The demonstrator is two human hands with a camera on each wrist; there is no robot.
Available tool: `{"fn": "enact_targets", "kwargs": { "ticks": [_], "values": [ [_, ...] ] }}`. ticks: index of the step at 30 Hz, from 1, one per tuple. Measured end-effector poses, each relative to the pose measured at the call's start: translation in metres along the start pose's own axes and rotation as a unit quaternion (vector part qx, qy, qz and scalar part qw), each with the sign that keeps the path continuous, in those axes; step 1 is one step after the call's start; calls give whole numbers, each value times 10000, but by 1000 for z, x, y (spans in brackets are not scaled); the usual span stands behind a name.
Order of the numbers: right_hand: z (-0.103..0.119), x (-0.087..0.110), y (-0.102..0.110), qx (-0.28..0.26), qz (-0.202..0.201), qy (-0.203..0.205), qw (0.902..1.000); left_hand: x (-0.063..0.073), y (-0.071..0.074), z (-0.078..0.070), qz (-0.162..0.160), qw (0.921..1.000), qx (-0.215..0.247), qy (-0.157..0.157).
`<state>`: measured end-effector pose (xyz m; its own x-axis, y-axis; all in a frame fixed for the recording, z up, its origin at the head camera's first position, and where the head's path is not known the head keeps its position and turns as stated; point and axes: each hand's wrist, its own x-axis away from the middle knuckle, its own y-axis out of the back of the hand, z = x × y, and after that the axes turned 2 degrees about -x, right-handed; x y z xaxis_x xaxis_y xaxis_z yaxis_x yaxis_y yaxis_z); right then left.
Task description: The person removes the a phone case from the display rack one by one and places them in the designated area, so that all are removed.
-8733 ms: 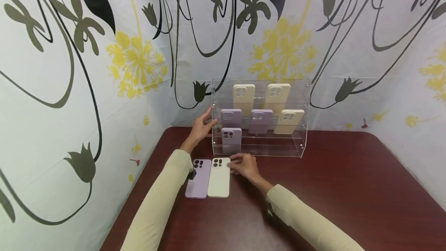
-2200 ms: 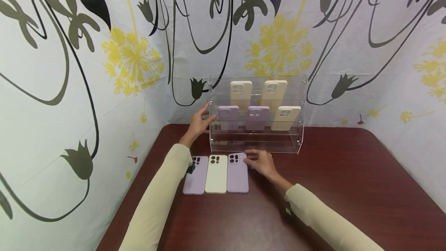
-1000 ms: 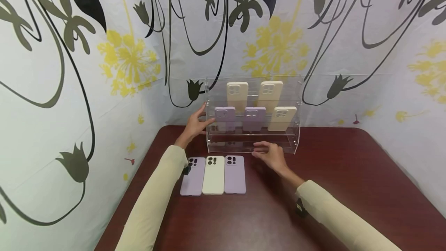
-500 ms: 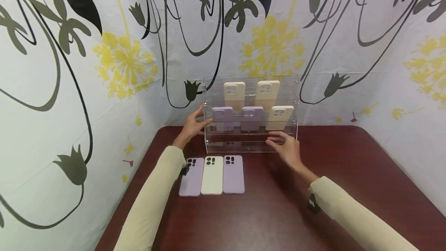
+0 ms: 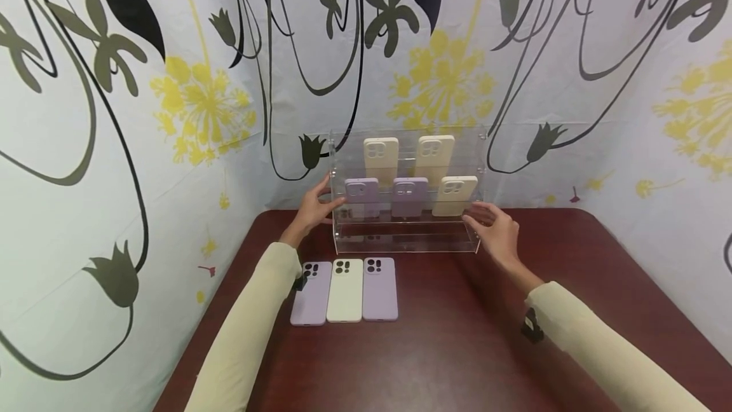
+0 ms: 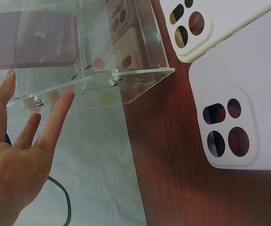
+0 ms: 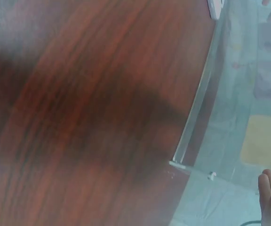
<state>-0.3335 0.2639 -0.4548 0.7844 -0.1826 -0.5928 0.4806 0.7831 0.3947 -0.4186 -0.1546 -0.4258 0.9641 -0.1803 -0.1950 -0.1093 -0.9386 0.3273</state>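
A clear acrylic tiered display rack [image 5: 408, 243] stands on the table, holding purple phone cases [image 5: 362, 191] and cream phone cases [image 5: 455, 194]. My left hand [image 5: 311, 212] is at the rack's left side, thumb by the front edge. In the left wrist view its straight, spread fingers [image 6: 55, 120] reach to the clear side panel. My right hand [image 5: 499, 233] is at the rack's right side, fingertips right at the panel edge near a cream case. In front lie a purple case [image 5: 312, 294], a cream case [image 5: 345, 291] and another purple case [image 5: 380, 290], side by side.
The dark red wooden table [image 5: 452, 342] extends to both sides and toward me. A patterned cloth wall [image 5: 274, 100] rises close behind the rack and along the left. The rack's bottom tier [image 5: 400, 227] bears no case.
A purple case has gone from the rack's bottom tier to the table, right of the cream one. My right hand has moved from it to the rack's right side. My left hand stays put.
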Motion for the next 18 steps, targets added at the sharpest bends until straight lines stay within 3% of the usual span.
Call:
{"fn": "enact_targets", "kwargs": {
  "ticks": [11, 18],
  "values": [
    [1, -30, 12, -468, -125, 90, 9988, 0, 0, 0, 28, 9999, 39, 140],
    [4, -43, 15, -669, -55, 478, 9966, 2, 0, -2, 36, 9999, -34, 155]
  ]
}}
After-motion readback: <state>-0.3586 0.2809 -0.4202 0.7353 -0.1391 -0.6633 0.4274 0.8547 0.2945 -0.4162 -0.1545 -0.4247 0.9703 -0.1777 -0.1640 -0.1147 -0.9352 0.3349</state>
